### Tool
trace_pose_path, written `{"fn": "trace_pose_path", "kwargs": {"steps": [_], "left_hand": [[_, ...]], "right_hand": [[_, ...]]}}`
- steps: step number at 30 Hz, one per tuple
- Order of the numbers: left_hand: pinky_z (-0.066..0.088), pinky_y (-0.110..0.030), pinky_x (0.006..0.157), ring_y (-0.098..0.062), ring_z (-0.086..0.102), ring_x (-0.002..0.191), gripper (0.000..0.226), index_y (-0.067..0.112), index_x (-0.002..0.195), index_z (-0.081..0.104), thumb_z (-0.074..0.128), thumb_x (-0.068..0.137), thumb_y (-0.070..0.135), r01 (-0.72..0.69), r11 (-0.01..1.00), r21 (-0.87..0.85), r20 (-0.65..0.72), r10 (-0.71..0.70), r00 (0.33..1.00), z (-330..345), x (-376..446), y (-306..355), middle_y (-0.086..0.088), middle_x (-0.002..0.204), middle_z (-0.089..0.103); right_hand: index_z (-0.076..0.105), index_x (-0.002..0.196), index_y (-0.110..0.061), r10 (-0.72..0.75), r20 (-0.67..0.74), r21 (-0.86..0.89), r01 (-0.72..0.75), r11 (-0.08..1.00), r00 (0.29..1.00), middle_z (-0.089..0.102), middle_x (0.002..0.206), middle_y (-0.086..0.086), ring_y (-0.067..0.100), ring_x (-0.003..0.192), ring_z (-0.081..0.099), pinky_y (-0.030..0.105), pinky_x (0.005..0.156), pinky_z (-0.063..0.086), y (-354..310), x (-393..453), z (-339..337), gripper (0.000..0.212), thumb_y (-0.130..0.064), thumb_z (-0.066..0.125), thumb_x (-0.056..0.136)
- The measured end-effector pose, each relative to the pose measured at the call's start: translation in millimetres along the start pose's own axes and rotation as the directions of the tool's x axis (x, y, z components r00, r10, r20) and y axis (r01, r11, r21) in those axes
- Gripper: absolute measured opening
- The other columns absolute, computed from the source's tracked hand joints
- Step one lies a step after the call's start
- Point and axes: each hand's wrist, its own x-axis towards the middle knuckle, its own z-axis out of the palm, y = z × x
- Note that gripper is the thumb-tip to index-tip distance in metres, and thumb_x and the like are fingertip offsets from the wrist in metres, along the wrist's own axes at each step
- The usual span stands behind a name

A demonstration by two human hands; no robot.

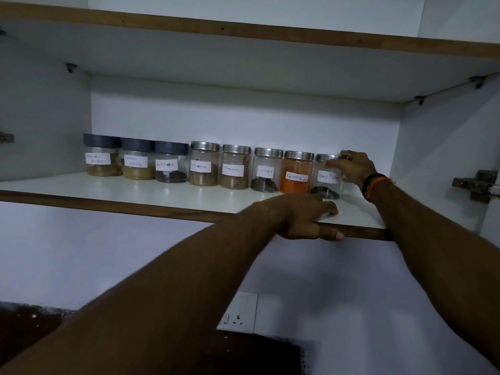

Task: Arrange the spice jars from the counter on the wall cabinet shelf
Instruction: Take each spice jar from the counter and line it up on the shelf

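A white wall cabinet shelf [162, 197] spans mid-frame. Nearest, the left hand [300, 217] clamps its front edge, fingers on top, thumb beneath. Farther, at right, the right hand [351, 166] curls round the black pepper jar [327, 177], last in the row. A careless nudge could topple the red chilli jar [296, 173] touching it.

bare shelf [162, 194] in front of the jar row [205, 166]; jars stand side by side, blocking the back.

Your view is dim, bluish. Soft glare lies on the shelf [162, 193]; edges bow from wide-angle distortion.
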Motion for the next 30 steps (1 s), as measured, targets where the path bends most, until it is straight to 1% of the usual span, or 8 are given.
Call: {"fn": "trace_pose_path", "kwargs": {"steps": [10,12,13,16,18,22,27,30], "left_hand": [[0.034,-0.041,0.112,-0.024,0.039,0.139,0.068,0.019,0.154,0.031,0.044,0.099,0.057,0.005,1.0,-0.001,-0.001,-0.005,1.0,0.3,-0.2,-0.6,-0.008,0.155,0.039],[0.033,-0.04,0.112,-0.023,0.038,0.14,0.069,0.019,0.154,0.031,0.044,0.099,0.057,0.011,1.0,-0.007,0.003,-0.011,1.0,0.7,0.8,-1.1,-0.008,0.156,0.038],[0.033,-0.041,0.112,-0.024,0.038,0.14,0.069,0.019,0.154,0.031,0.044,0.098,0.058,0.013,1.0,-0.01,0.006,-0.013,1.0,0.8,1.2,-1.2,-0.008,0.156,0.038],[0.031,-0.042,0.113,-0.024,0.036,0.142,0.07,0.02,0.155,0.031,0.043,0.098,0.059,0.024,1.0,-0.017,0.014,-0.024,1.0,1.1,1.5,-1.4,-0.008,0.157,0.036],[0.031,-0.044,0.114,-0.024,0.035,0.142,0.07,0.021,0.155,0.03,0.043,0.098,0.06,0.029,0.999,-0.02,0.02,-0.029,0.999,1.0,2.0,-1.2,-0.007,0.158,0.035],[0.029,-0.046,0.116,-0.025,0.032,0.145,0.07,0.022,0.155,0.029,0.041,0.098,0.061,0.036,0.999,-0.007,0.023,-0.036,0.999,0.8,0.1,-1.0,-0.007,0.16,0.033],[0.024,-0.047,0.12,-0.025,0.028,0.147,0.067,0.029,0.157,0.021,0.036,0.099,0.06,0.042,0.999,-0.009,0.063,-0.042,0.997,-1.0,-2.5,3.4,-0.008,0.161,0.031],[0.018,-0.049,0.122,-0.026,0.024,0.149,0.066,0.033,0.158,0.016,0.034,0.1,0.059,0.06,0.998,-0.035,0.088,-0.057,0.994,-1.6,-4.3,5.7,-0.007,0.163,0.026]], "right_hand": [[0.066,0.103,-0.006,0.001,-0.004,-0.001,-0.001,1.0,1.0,0.069,0.112,0.019,0.039,0.11,0.063,0.053,0.098,0.054,2.4,1.5,1.5,0.035,-0.035,0.076,0.087],[0.064,0.117,-0.006,0.012,-0.005,-0.024,-0.012,1.0,1.0,0.066,0.12,0.019,0.039,0.115,0.061,0.044,0.099,0.052,3.6,0.7,2.6,0.047,-0.041,0.074,0.088],[0.059,0.129,-0.007,0.022,-0.003,-0.044,-0.022,0.999,1.0,0.063,0.13,0.018,0.038,0.122,0.058,0.04,0.099,0.048,3.9,-0.8,2.5,0.058,-0.047,0.072,0.089],[0.041,0.153,-0.012,0.038,-0.056,-0.067,-0.042,0.997,0.998,0.043,0.158,0.012,0.034,0.143,0.042,0.043,0.116,0.035,3.2,-8.5,-0.4,0.085,-0.063,0.064,0.089],[0.041,0.153,-0.012,0.013,-0.131,-0.087,-0.024,0.996,0.991,0.042,0.159,0.012,0.033,0.145,0.041,0.045,0.118,0.033,2.6,-15.2,-6.5,0.087,-0.066,0.063,0.088],[0.048,0.148,-0.011,-0.032,-0.227,-0.102,0.009,0.995,0.973,0.052,0.149,0.016,0.034,0.135,0.052,0.046,0.112,0.045,-3.4,-35.0,-15.0,0.08,-0.06,0.068,0.088],[0.063,0.13,-0.012,-0.097,-0.25,-0.1,0.074,0.992,0.963,0.067,0.128,0.01,0.025,0.117,0.062,0.032,0.095,0.048,-14.6,-75.6,-22.7,0.05,-0.044,0.069,0.092],[0.069,0.121,-0.012,-0.11,-0.234,-0.047,0.101,0.994,0.966,0.071,0.119,0.006,0.024,0.112,0.065,0.035,0.099,0.052,-20.0,-102.2,-30.1,0.034,-0.031,0.066,0.093]]}}
